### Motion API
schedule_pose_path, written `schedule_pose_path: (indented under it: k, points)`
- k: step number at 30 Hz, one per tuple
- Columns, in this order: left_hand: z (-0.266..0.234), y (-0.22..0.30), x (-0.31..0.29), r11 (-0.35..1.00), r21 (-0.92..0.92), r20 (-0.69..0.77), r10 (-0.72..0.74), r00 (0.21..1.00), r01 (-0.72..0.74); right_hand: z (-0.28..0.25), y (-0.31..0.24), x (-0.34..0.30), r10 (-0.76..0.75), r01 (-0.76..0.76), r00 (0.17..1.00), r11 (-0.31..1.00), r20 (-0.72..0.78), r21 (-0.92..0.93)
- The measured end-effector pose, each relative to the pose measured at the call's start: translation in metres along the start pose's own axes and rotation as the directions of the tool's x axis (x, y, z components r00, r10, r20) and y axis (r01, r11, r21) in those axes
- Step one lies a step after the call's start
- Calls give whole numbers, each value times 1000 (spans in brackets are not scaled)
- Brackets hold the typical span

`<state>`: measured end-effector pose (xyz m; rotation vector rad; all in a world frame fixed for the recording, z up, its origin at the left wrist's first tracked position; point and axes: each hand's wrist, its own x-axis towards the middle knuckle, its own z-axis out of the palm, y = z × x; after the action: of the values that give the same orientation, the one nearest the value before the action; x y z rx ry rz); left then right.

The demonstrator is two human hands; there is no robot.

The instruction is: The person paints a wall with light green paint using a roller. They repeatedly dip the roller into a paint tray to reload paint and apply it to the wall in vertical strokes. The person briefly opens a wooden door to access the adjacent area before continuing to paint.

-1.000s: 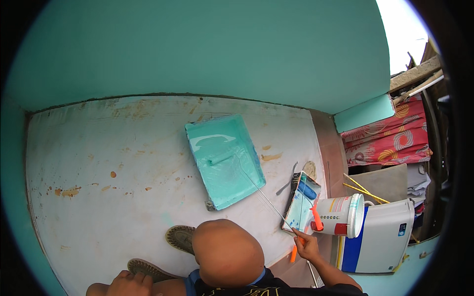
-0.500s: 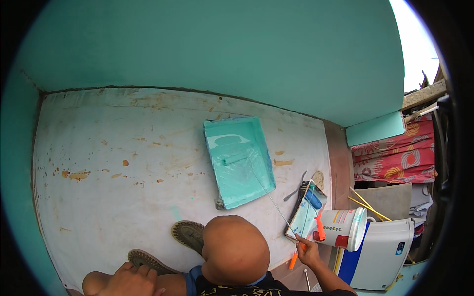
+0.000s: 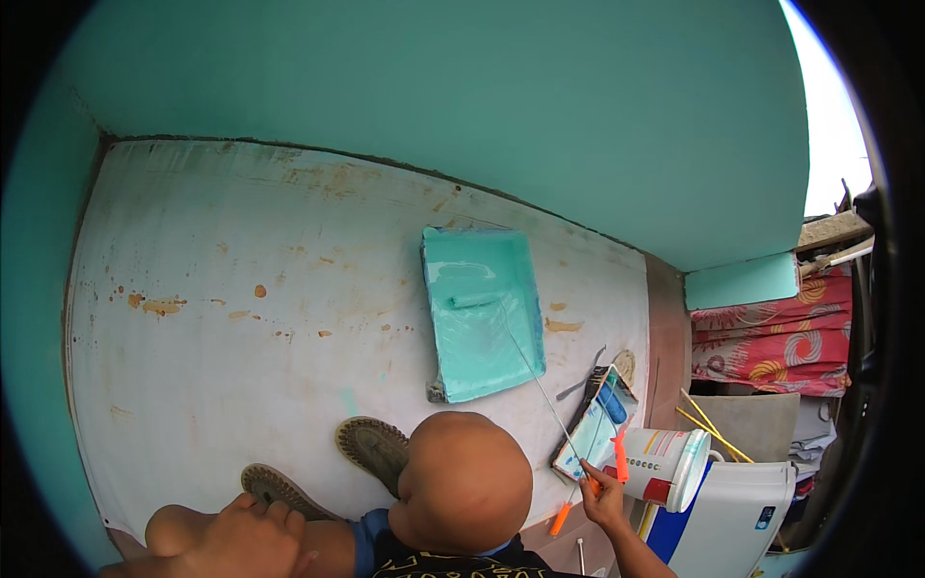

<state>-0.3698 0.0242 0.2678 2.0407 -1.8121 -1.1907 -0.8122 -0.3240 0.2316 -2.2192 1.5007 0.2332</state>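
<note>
My right hand (image 3: 602,496), at the lower right, is closed around the orange handle of a paint roller. The roller's thin metal rod slants up and left to its roller sleeve (image 3: 477,301), coated in turquoise paint. That sleeve lies inside a wide turquoise paint tray (image 3: 491,361), just below a glossy pool of paint at the far end. My left hand (image 3: 252,539) rests over my left leg near the knee, its fingers draped and holding nothing.
A white sheet (image 3: 212,385) with brown stains covers the floor. Right of the tray lie a smaller tray (image 3: 583,448) with a blue roller (image 3: 611,403), a white bucket (image 3: 665,462) and a pale box (image 3: 727,525). Turquoise walls (image 3: 462,96) and a red patterned cloth (image 3: 761,347) border the space.
The view has shifted, so the tray appears farther right. The roller sleeve has moved slightly toward the tray's far end. My left hand stays on my leg.
</note>
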Motion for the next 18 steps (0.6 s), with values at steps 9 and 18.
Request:
schedule_pose_path:
  k: [9,18]
  points:
    - [0,-2,7,1000,9,10,22,1000,-23,4,1,-9,44,-43,998,999,54,-18]
    - [2,-1,-5,1000,0,-21,-24,999,24,11,35,-30,3,-4,998,1000,63,10]
